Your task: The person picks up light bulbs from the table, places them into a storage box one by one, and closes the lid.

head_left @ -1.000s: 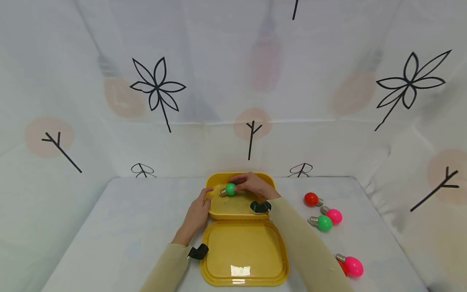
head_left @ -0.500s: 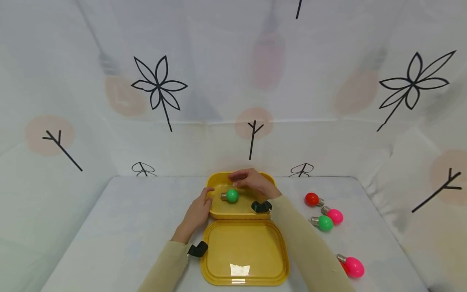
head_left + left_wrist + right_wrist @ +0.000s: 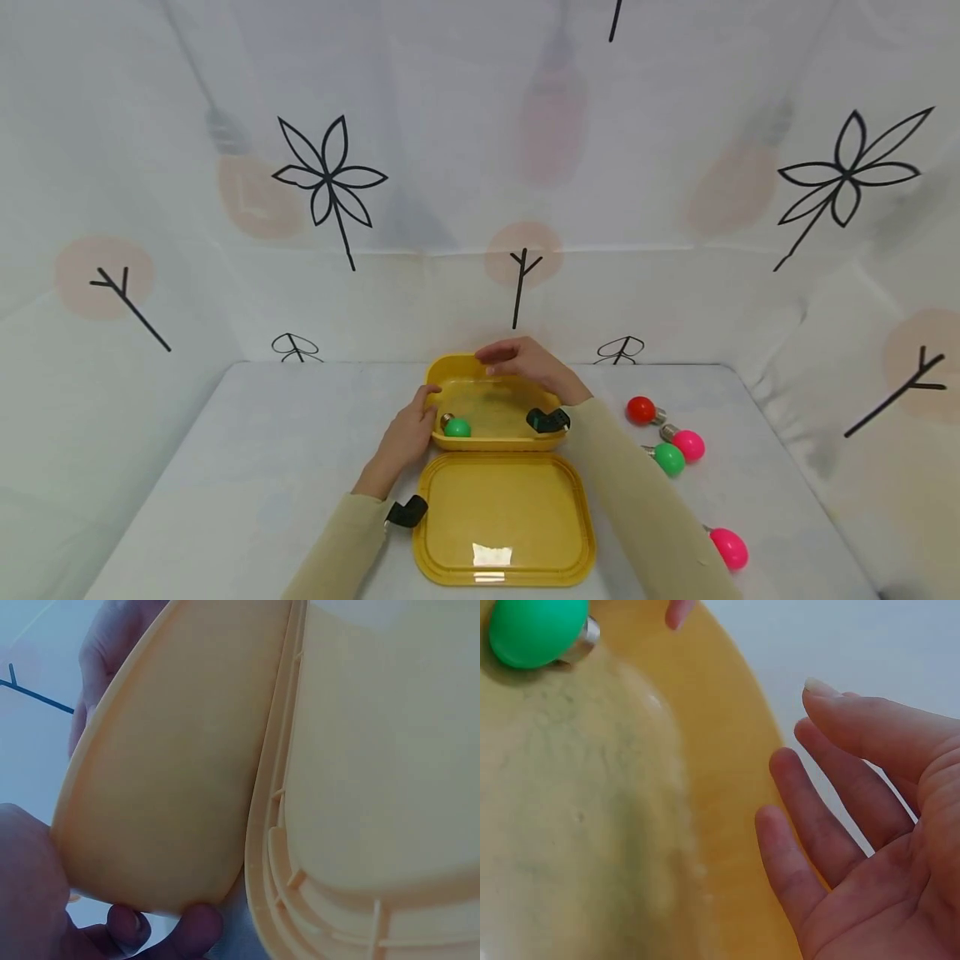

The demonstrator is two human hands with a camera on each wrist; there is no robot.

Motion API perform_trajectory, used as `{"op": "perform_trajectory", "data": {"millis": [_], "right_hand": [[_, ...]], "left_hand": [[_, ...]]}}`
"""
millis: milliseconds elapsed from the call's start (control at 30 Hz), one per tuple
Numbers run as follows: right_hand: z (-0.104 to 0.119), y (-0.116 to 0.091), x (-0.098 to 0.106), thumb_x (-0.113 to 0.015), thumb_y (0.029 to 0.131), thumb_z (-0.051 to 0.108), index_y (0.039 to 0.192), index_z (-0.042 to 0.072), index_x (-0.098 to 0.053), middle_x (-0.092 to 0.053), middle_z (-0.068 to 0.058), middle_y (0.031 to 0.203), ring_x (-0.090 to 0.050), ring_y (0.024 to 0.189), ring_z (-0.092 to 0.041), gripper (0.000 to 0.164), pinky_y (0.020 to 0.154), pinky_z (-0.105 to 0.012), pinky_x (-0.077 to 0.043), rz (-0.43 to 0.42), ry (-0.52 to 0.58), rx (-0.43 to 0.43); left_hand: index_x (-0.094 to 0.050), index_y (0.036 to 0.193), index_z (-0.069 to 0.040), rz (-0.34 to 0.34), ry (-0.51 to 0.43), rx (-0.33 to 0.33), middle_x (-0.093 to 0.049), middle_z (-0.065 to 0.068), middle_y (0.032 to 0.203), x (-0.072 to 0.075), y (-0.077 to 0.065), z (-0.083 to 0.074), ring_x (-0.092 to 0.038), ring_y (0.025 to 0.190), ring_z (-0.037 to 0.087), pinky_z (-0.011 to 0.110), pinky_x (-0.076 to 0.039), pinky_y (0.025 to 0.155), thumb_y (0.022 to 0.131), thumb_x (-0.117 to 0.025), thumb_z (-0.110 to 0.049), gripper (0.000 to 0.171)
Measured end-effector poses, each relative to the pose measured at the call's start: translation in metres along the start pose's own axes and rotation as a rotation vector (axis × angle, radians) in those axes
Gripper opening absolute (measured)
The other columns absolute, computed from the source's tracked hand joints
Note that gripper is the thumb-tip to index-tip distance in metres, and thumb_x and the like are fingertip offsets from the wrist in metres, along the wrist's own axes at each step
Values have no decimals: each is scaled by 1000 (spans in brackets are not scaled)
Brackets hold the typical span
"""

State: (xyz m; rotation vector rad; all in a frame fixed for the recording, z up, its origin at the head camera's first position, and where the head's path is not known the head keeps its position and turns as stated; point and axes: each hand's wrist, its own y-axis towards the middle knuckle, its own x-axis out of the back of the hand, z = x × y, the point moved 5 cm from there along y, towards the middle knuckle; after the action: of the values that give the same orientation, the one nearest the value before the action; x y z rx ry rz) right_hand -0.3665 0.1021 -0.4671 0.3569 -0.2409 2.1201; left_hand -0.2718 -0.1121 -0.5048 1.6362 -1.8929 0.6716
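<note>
A green light bulb (image 3: 457, 428) lies in the front left corner of a yellow plastic container (image 3: 487, 444); its round head and metal base (image 3: 591, 634) show in the right wrist view. At the container's left side, my left hand (image 3: 405, 433) grips the wall, with fingertips (image 3: 199, 926) curled against the outside in the left wrist view. Over the back rim hovers my right hand (image 3: 528, 364), fingers loosely extended and holding nothing. The right wrist view shows a gap between the thumb (image 3: 877, 731) and the other fingers.
A yellow lid (image 3: 502, 517) lies directly in front of the container. To the right are a red bulb (image 3: 641, 410), a pink bulb (image 3: 687, 446), another green bulb (image 3: 669, 459) and a nearer pink bulb (image 3: 728, 548). White patterned cloth (image 3: 420, 308) stands behind.
My right hand let go of the green bulb and rose toward the back right. The bulb rolled to the container's front left corner. My left hand stayed in place.
</note>
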Motion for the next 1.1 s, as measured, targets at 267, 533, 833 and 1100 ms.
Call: {"op": "perform_trajectory", "data": {"millis": [267,533,833,1100], "right_hand": [[15,-11,19,-69,93,7,127,4,-66,-64,-16,129,-62,116,-27,35,100,-39,-46,-29,2,14],[20,-32,41,-70,93,12,127,5,-66,-62,-17,131,-58,121,-34,35,103,-45,-43,-67,-13,14],[11,-52,53,-68,95,12,131,3,-63,-61,-17,132,-55,125,-37,38,104,-47,-42,-93,-13,-12],[11,-74,57,-69,94,13,131,4,-63,-61,-19,132,-53,126,-40,38,104,-48,-42,-108,-8,5]], "left_hand": [[-45,141,-15,-12,2,-21,-44,4,67,0,0,0,-38,52,17,32,-34,51,106,-41,-18,36],[-44,142,-14,-20,-2,-39,-43,4,63,-1,1,1,-35,47,16,31,-34,48,106,-40,-18,36],[-44,141,-14,-14,2,-32,-45,5,65,-2,1,2,-37,49,17,32,-35,49,106,-40,-18,35],[-44,142,-14,-13,1,-37,-44,5,65,-2,1,3,-38,49,18,33,-36,49,107,-40,-19,35]]}}
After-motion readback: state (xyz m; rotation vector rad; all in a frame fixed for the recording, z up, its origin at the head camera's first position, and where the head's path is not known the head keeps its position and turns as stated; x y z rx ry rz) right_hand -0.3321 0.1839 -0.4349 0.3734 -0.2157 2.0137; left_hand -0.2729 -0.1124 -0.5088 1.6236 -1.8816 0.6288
